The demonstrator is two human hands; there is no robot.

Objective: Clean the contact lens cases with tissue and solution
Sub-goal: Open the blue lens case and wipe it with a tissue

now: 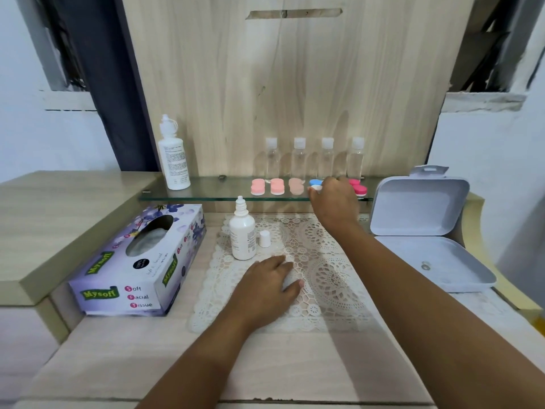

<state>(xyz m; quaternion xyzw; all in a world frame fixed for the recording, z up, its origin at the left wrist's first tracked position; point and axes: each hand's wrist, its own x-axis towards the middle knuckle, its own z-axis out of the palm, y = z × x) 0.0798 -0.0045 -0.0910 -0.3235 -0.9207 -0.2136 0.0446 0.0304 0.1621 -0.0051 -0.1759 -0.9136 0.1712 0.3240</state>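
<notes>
Pale wood-grain table [295, 364]. Lace mat [333, 276]: left hand [265, 286] flat, fingers relaxed. Purple cardboard tissue box [141, 261], left. Round-cornered grey plastic box [418, 211], open, right. Glass shelf [218, 187]. Uncapped white solution bottle [242, 234] on mat. Round-lidded lens cases [277, 186] rowed on shelf. Right hand [333, 199] curled over blue-and-white case [315, 184], grip unclear.

1 view, taken from the person's head, looks forward and down across the tabletop [295, 364]. Both forearms come in from the bottom edge, and the left hand [265, 287] and right hand [334, 202] lie near the middle, so the camera sits close above and behind them. It faces a wooden back panel [295, 84] and a glass shelf [206, 188]. The wide lens bends the side walls.
</notes>
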